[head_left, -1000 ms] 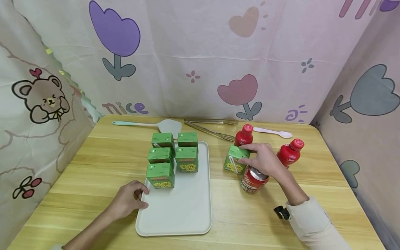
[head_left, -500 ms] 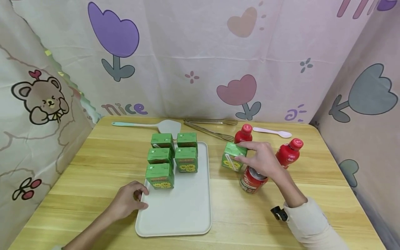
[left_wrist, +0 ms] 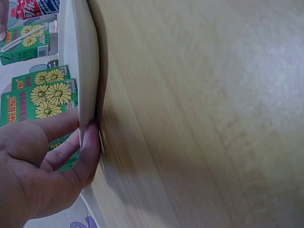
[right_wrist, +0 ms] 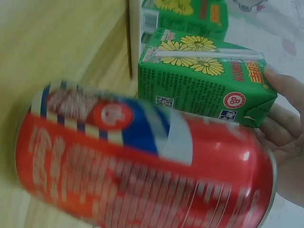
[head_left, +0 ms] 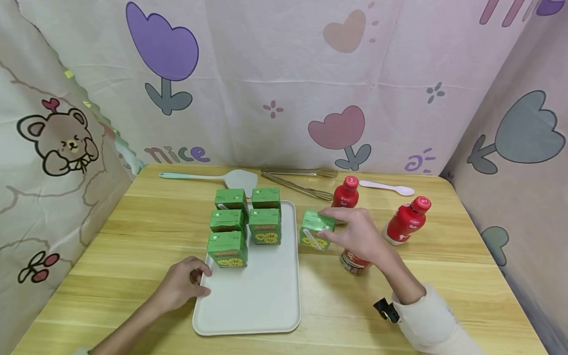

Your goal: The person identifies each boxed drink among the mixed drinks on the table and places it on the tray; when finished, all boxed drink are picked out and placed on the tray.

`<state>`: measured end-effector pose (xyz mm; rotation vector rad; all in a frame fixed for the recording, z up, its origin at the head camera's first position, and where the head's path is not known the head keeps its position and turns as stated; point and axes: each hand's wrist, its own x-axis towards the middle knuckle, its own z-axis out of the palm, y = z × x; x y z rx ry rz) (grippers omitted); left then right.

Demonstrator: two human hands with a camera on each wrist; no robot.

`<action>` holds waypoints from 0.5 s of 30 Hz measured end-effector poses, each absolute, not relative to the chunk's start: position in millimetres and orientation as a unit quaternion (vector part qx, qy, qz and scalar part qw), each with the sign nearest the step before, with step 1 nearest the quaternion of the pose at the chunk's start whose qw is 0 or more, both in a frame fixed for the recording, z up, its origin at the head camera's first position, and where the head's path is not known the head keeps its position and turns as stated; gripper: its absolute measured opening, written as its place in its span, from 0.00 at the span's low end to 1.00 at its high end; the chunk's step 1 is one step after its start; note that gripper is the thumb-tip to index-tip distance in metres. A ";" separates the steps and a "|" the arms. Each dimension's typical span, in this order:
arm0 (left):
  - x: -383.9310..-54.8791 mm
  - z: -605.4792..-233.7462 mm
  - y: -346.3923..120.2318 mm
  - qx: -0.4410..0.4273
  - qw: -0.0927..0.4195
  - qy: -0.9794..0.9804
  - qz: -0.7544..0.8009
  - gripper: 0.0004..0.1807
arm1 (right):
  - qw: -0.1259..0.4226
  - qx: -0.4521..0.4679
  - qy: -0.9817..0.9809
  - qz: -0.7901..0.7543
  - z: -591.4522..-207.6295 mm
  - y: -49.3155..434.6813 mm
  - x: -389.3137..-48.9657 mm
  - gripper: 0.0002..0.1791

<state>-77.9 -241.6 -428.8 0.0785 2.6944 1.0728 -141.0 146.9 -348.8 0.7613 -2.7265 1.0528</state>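
Note:
My right hand [head_left: 358,232] grips a green drink carton [head_left: 313,226] near its top. The carton has yellow flowers and a straw on its side, and it is just right of the white tray [head_left: 257,303]. In the right wrist view, a red soda can [right_wrist: 118,156] stands in front of this carton [right_wrist: 199,90]; in the head view my right hand hides the can's top. My left hand [head_left: 179,286] is at the tray's left side. In the left wrist view its thumb and fingers pinch the tray rim [left_wrist: 88,61]. Several matching cartons [head_left: 227,246] stand in two columns on the tray's far left part.
Two red bottles stand on the right, one [head_left: 345,195] behind my right hand and another [head_left: 406,221] farther right. Along the back lie a spatula [head_left: 239,178], metal tongs [head_left: 301,186] and a pale pink spoon [head_left: 390,187]. A patterned cloth [head_left: 284,88] hangs behind the table.
My right hand has moved left with the drink carton, from beside the can and bottles toward the tray's right edge. The left hand and tray have stayed put.

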 end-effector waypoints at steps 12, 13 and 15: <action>-78.5 -429.0 -241.7 0.029 0.121 0.923 0.365 0.17 | 0.064 0.310 -0.875 0.366 -351.0 115.7 -127.3 0.23; -78.5 -429.1 -241.7 0.029 0.121 0.923 0.365 0.17 | 0.059 0.314 -0.873 0.369 -351.6 112.7 -127.1 0.23; -78.4 -429.3 -241.7 0.029 0.121 0.922 0.365 0.17 | 0.048 0.321 -0.870 0.371 -352.7 106.8 -126.4 0.23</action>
